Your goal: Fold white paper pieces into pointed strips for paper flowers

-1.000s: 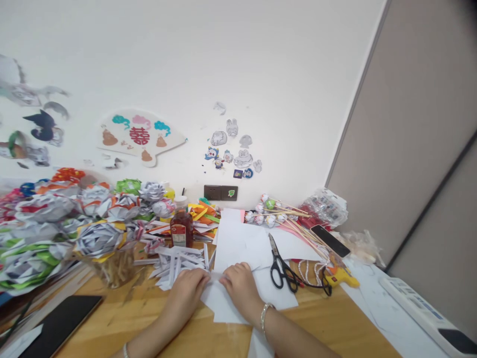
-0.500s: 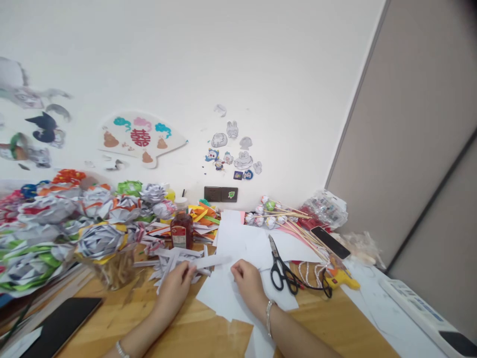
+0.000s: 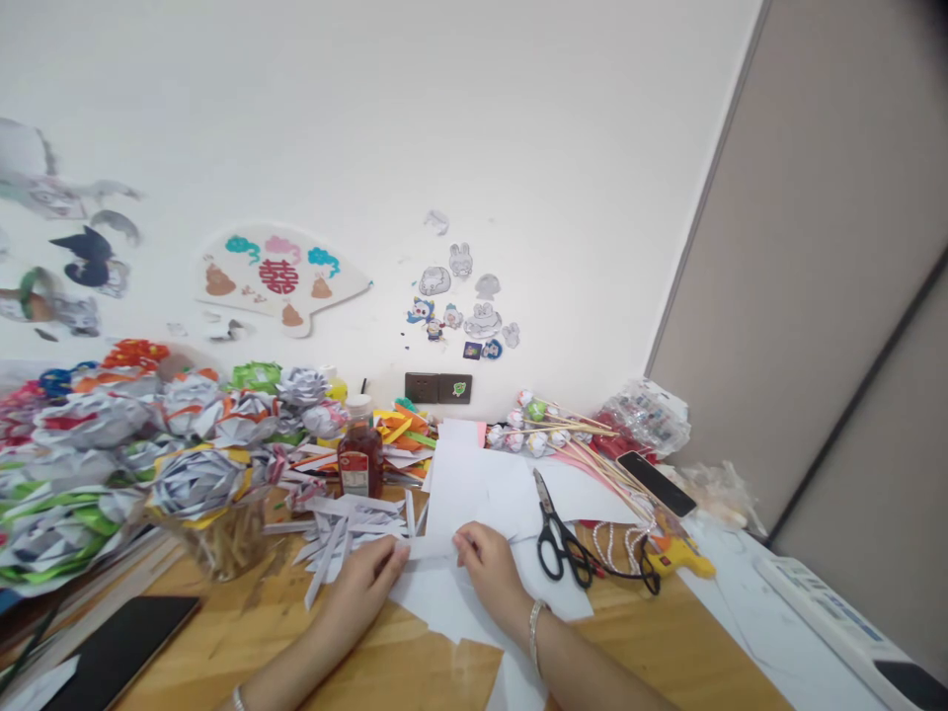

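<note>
A white paper strip (image 3: 431,546) is stretched between my two hands, above several white paper sheets (image 3: 474,489). Its left end is pinched by my left hand (image 3: 374,576), thumb against fingers. My right hand (image 3: 489,570) has its fingers closed at the strip's right end. A heap of white paper strips (image 3: 348,528) lies just beyond my left hand. To the right of my right hand rest black-handled scissors (image 3: 561,538), blades pointing away from me.
Folded paper flowers (image 3: 199,481) crowd the left side, some in a clear container (image 3: 226,543). A bottle of dark red liquid (image 3: 360,454) stands behind the strips. On the right lie thin sticks (image 3: 592,464), a phone (image 3: 657,482) and a yellow glue gun (image 3: 681,555).
My left hand has moved right, bringing the strip with it. The strip's right end has come to my right hand, whose fingers now close on it.
</note>
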`<state>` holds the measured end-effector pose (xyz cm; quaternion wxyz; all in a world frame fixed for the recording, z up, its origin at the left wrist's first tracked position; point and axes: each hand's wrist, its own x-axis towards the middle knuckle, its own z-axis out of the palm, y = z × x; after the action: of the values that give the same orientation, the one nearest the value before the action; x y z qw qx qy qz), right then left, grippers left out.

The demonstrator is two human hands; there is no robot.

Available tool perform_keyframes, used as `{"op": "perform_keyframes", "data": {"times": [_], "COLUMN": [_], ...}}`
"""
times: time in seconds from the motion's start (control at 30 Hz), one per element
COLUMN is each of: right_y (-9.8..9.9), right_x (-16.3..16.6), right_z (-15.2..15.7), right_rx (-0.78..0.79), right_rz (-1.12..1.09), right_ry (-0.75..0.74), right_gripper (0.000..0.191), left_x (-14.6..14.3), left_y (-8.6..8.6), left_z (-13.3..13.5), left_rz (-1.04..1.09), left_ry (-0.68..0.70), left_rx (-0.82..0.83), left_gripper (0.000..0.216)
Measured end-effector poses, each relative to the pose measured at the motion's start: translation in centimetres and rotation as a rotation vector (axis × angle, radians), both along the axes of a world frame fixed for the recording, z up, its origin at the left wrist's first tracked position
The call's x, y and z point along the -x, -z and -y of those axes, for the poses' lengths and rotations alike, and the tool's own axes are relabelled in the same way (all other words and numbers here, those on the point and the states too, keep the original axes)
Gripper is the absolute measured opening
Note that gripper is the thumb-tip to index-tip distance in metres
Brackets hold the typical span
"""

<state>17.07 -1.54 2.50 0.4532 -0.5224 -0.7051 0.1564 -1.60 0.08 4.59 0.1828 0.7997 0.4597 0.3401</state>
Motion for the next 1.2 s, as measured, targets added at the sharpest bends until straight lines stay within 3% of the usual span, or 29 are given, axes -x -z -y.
{"op": "perform_keyframes", "data": {"times": [0.2,0.4,0.63,1.2], "right_y": [0.0,0.1,-0.1,-0.3], "right_x": [0.2,0.2,0.3,0.3], "right_z": [0.2,0.0,0.4,0.6], "right_rx": [0.031,0.041,0.011,0.009], "right_rz": [0.036,0.039,0.126,0.207], "right_ry": [-0.11,-0.079,-0.139,-0.163], "right_gripper": [0.023,0.009,0.005,0.012], "left_x": [0.0,0.2,-0.1,-0.3], "left_y": [-0.5,-0.7,-0.1,0.2], "left_z": [0.2,0.2,0.9,1.3], "left_rz": [0.048,0.066,-0.061,-0.112], "left_ry": [0.038,0.032,0.112,0.15], "left_rx": [0.044,0.065,0.028,-0.033], "left_gripper": [0.033,0.033,0.029,0.026]}}
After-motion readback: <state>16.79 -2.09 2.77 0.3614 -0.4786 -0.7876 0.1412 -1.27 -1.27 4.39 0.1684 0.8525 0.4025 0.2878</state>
